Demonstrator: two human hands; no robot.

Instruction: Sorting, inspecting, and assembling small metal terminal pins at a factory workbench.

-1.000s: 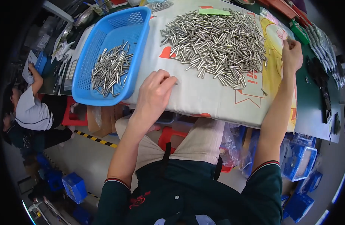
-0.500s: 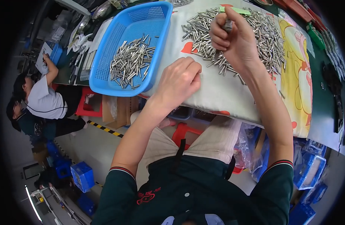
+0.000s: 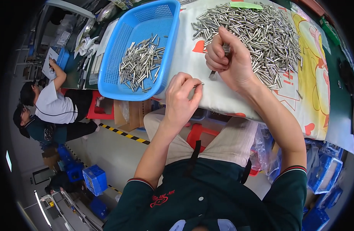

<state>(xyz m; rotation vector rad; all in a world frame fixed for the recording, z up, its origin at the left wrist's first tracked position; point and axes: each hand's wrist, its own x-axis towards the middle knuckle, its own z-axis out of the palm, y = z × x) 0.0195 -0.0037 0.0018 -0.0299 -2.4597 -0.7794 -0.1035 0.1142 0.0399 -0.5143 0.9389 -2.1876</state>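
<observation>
My left hand [image 3: 182, 97] is closed in a pinch over the front of the cloth-covered table, with a small metal pin [image 3: 199, 85] between thumb and fingers. Above and to its right, my right hand [image 3: 230, 57] is curled round a metal tool, mostly hidden in the fist; its flat blade-like end [image 3: 213, 74] sticks out below the fingers. Behind the right hand spreads a large pile of metal pins [image 3: 261, 36]. To the left, a blue plastic basket [image 3: 171, 50] holds a smaller heap of similar pins [image 3: 140, 65].
A green strip [image 3: 246, 5] lies on the pile's far side. The patterned cloth [image 3: 184, 65] has a yellow part [image 3: 313, 77] at right. Blue crates [image 3: 325, 173] and plastic bags stand below right. At left, two people sit by another bench, near a red stool [image 3: 96, 109].
My right hand has come down from the pile toward my left hand, and the blade-like end now shows. My left hand has turned and moved lower; a pin is now visible in its fingertips.
</observation>
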